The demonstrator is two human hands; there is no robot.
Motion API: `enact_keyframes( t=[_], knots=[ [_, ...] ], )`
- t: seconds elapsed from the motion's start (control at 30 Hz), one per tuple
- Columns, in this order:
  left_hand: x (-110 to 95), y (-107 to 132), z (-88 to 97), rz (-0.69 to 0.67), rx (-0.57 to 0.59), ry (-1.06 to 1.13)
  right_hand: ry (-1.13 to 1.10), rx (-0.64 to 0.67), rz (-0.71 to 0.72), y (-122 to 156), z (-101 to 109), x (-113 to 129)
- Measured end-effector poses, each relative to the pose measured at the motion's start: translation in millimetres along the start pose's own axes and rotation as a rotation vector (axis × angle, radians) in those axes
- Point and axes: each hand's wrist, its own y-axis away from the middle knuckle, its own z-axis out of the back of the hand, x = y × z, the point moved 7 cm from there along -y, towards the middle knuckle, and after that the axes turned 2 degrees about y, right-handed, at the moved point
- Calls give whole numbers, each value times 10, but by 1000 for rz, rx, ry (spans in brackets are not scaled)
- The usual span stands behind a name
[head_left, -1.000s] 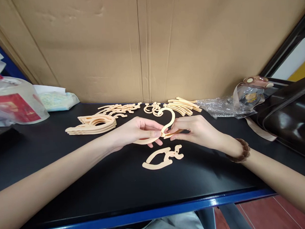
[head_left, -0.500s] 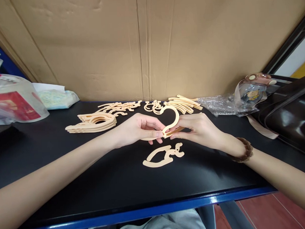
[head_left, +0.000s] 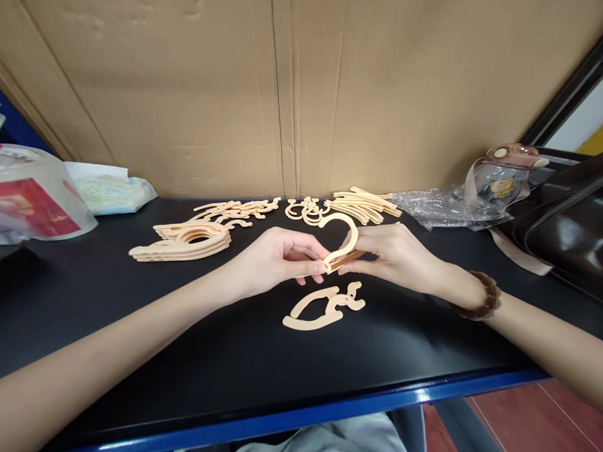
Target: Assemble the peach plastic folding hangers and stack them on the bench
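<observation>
Black tabletop (head_left: 197,368) bare along the near edge, flat hanger piece (head_left: 324,309) just before left hand (head_left: 270,261) and right hand (head_left: 399,257) (lying low), hanger stacks (head_left: 183,243) and cardboard wall (head_left: 203,111) closing the back, dark bag (head_left: 571,233) crowding right.

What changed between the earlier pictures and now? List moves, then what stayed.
The pale wooden hook-shaped piece, pinched between the left hand and right hand, swung more upright and slightly right; its curved lower bar slipped out of sight behind the left hand. Nothing was let go. The flat wooden cut-out on the black table and the stacked pieces behind stayed put.
</observation>
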Motion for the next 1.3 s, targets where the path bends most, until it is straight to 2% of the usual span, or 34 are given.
enact_keyframes(
  t=[0.3,0.53,0.8,0.9,1.0,1.13,1.3],
  knots=[
    [0,25,-26,27,13,-2,-64,70,-25,-7,-21,9],
    [-5,17,-7,25,-74,-34,-129,87,-101,-1,-58,-62],
    [67,19,37,26,-206,-72,-192,70,-301,5,-105,-140],
    [34,17,19,-55,-226,-164,-205,67,-365,11,-167,-174],
    [-13,17,24,-147,-256,-240,-339,55,-409,3,-218,-225],
    [-19,26,98,-171,-288,-316,-597,-98,-511,5,-145,-390],
    [-75,78,277,-141,-364,-784,-696,-216,-676,85,-134,-662]
  ],
)
